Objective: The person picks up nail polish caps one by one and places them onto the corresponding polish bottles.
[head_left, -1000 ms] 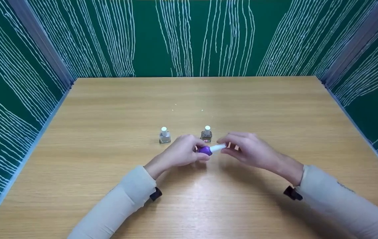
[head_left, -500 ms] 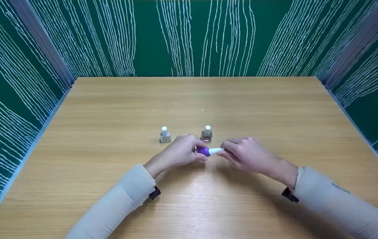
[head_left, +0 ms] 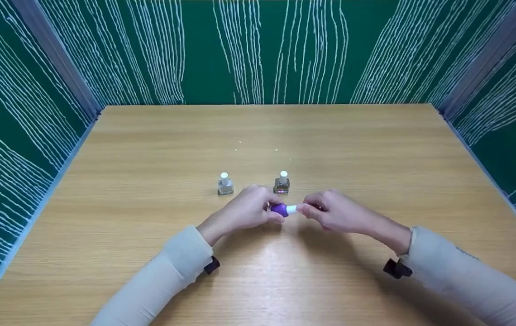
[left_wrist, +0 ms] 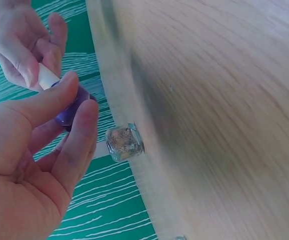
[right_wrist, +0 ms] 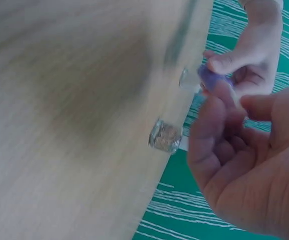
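In the head view my left hand (head_left: 246, 209) grips a small purple nail polish bottle (head_left: 279, 209) between thumb and fingers, low over the table. Its white cap (head_left: 291, 209) points right, and the thumb and fingertips of my right hand (head_left: 341, 212) pinch the cap's end. The left wrist view shows the purple bottle (left_wrist: 69, 111) tilted, partly covered by the left fingers, with the cap (left_wrist: 47, 77) running into the right fingers. Just behind the hands stands a nail polish bottle with glittery contents (head_left: 281, 184), upright with a white cap. Another, clear to silvery (head_left: 225, 185), stands left of it.
The wooden table (head_left: 149, 149) reaches back to a green wall (head_left: 222, 54) with white wavy lines, with similar panels at both sides. Several tiny white specks (head_left: 276, 150) lie behind the bottles. Dark wrist-worn devices (head_left: 397, 269) sit under both sleeves.
My right hand's fingers have drawn closer together and slid along the cap, so less white shows. The purple bottle has tipped to nearly level, while the left hand barely moved.
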`<state>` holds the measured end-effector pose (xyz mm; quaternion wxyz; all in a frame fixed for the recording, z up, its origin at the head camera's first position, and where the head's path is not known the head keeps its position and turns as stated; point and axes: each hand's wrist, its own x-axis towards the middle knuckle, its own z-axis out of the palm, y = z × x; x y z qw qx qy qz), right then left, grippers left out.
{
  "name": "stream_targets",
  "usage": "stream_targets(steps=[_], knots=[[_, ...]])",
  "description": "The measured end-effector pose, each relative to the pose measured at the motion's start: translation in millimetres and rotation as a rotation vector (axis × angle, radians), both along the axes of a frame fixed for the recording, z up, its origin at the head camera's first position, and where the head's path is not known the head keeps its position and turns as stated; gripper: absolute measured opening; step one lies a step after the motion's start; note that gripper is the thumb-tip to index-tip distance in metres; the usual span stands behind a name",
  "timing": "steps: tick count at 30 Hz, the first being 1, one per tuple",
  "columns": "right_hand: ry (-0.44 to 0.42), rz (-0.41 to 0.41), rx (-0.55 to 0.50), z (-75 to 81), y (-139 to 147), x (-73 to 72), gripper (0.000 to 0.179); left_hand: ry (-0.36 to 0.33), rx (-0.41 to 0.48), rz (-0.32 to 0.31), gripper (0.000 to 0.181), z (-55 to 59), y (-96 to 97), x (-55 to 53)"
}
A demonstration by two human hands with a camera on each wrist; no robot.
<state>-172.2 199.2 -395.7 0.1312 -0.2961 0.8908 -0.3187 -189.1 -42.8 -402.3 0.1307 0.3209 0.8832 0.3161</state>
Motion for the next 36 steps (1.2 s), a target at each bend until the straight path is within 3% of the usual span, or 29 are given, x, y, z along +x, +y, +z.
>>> stream_targets(steps=[2, 5, 8, 11, 14, 26, 36], knots=[[0.095, 0.045, 0.006, -0.6, 2, -1.9, 0.032, -0.025, -0.003, -0.005, 0.019, 0.1, -0.4, -0.2], [0.389, 0.148, 0.004, -3.2, 6, -5.2, 0.020, -0.107, 0.017, -0.008, 0.020, 1.1, -0.9, -0.7], [0.686, 0.239, 0.012, -5.6, 10, -7.6, 0.024, -0.177, 0.046, -0.007, 0.023, 3.0, -0.7, -0.8], [0.860, 0.286, 0.055, -8.1, 12, -9.7, 0.024, -0.181, 0.057, -0.003, 0.026, 4.3, 0.6, -0.2], [0.894, 0.296, 0.100, -9.4, 12, -10.6, 0.022, -0.148, 0.043, -0.001, 0.026, 3.9, 2.6, 1.6], [0.835, 0.246, 0.165, -11.9, 11, -10.1, 0.021, -0.040, -0.016, 0.069, 0.017, 1.1, 9.3, 6.0], [0.773, 0.201, 0.100, -15.4, 13, -13.7, 0.022, -0.043, -0.001, 0.101, 0.019, -2.6, 12.3, 1.1]])
